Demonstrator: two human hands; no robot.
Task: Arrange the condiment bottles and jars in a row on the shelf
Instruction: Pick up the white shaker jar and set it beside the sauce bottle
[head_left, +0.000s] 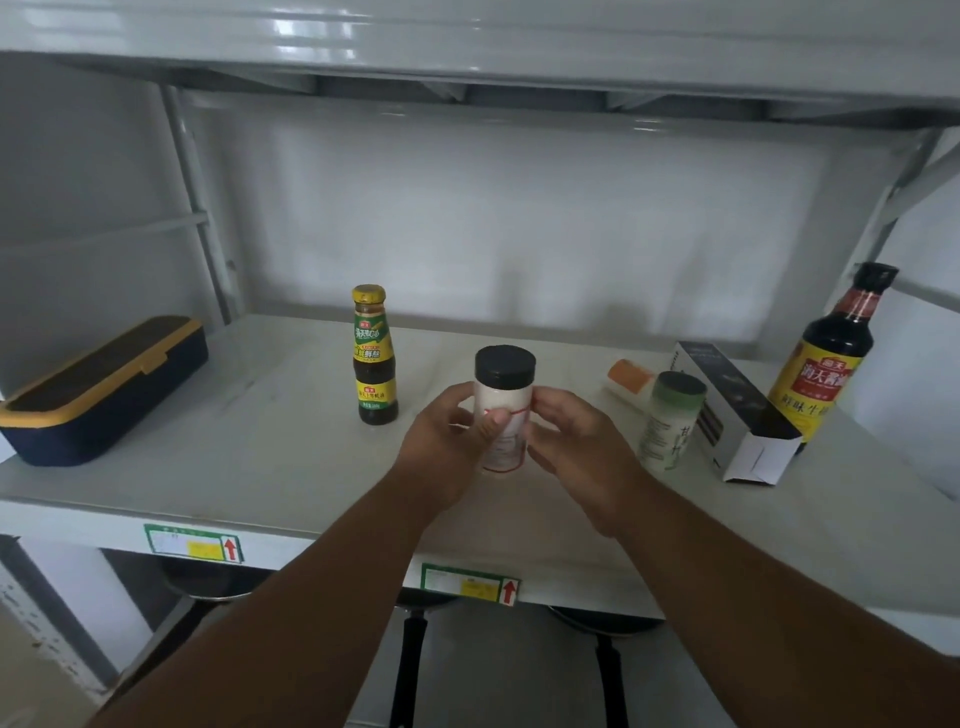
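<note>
Jar (505, 400): upright, long axis vertical.
Grip: left hand (447, 441), right hand (574, 441) both pinching it.
Oyster-sauce bottle (374, 358): 10 o'clock, nearer left hand.

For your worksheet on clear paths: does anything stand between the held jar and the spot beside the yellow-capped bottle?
Nothing visible does. Both hands, left hand and right hand, hold the jar just right of the yellow-capped bottle; the shelf between them is bare.

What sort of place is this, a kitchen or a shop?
Probably a storeroom or pantry rather than a home kitchen. The grey metal shelf has load stickers on its front edge, sauce bottles stand loosely on it, and both hands hold a spice jar being put in order.
</note>
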